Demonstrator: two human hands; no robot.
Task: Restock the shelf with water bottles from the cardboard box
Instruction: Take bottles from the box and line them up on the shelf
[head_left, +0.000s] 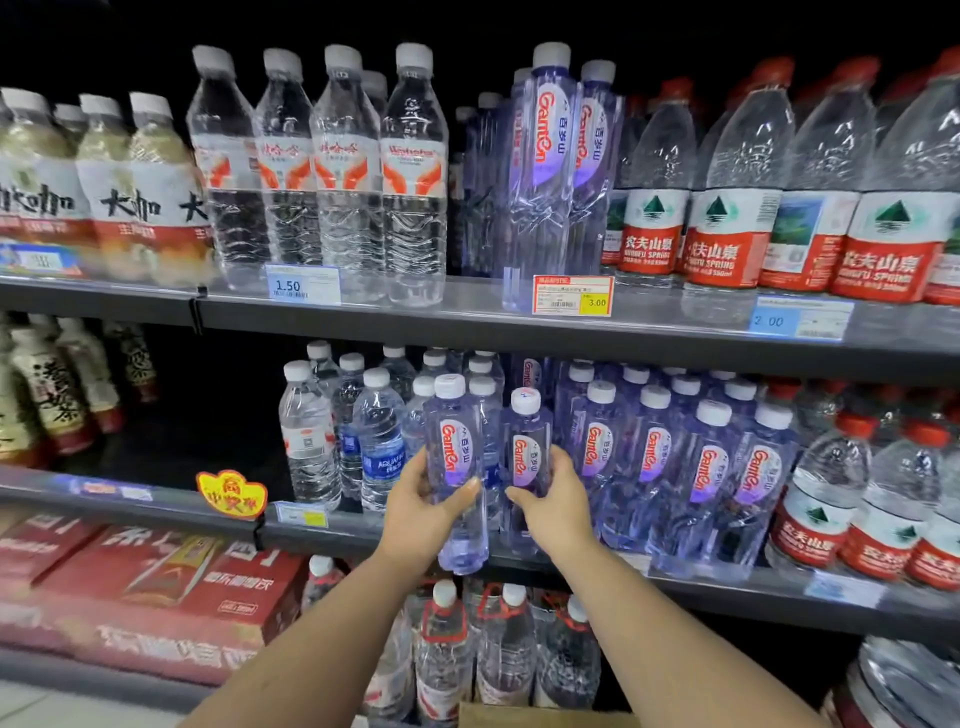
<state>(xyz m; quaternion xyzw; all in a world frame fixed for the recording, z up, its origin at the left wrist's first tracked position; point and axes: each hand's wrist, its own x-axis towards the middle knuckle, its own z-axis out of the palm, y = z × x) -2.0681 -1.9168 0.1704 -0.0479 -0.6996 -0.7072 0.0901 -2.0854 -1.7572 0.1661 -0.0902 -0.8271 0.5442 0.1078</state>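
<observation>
Violet-tinted clear plastic, thin-walled and ribbed, is filling both grips. The left grip (423, 512) is wrapping the left bottle (454, 452) at mid-body, thumb lying across the front just under the label. The right grip (558, 506) is wrapping the right bottle (524, 460) from its outer side at the same height. Each grip is clamped round one bottle. Both bottles are standing upright, with white caps above the grips and bases below.

Handling, as judged: both bottles are looking full and sealed, so each is probably a fair one-handed weight. The wall is likely giving under a hard squeeze, and the smooth skin may be slick. They are not looking fragile. The mid-body hold is looking right, with the weight balanced above and below.

Below the left grip, that bottle's base is hanging in front of the lip of the middle shelf (322, 525), not on it. The right bottle's base is sitting at shelf level; contact cannot be told.

Just outside the right grip, a row of matching bottles (701, 467) is standing on the same shelf. Outside the left grip, blue-labelled bottles (382, 457) are standing. Well below both grips, a sliver of the cardboard box (545, 717) is showing.
</observation>
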